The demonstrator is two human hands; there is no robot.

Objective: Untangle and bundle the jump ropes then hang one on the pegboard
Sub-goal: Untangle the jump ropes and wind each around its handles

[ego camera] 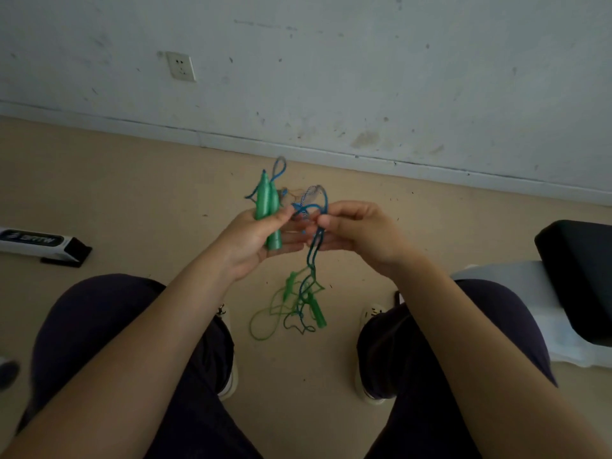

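While our left hand (261, 241) grips two green handles (269, 210) and our right hand (352, 231) pinches the blue rope (313, 256) beside them, tugging may tighten the tangle (298, 304) below.

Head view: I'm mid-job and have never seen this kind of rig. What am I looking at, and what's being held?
There is no machine. One camera worn on a seated person's head looks down past the knees to the floor. The left hand grips two green jump rope handles. The right hand pinches the blue cord, which hangs into a tangle of green and blue cord holding two more green handles. A wall socket sits above, a white box at left. No pegboard shows.
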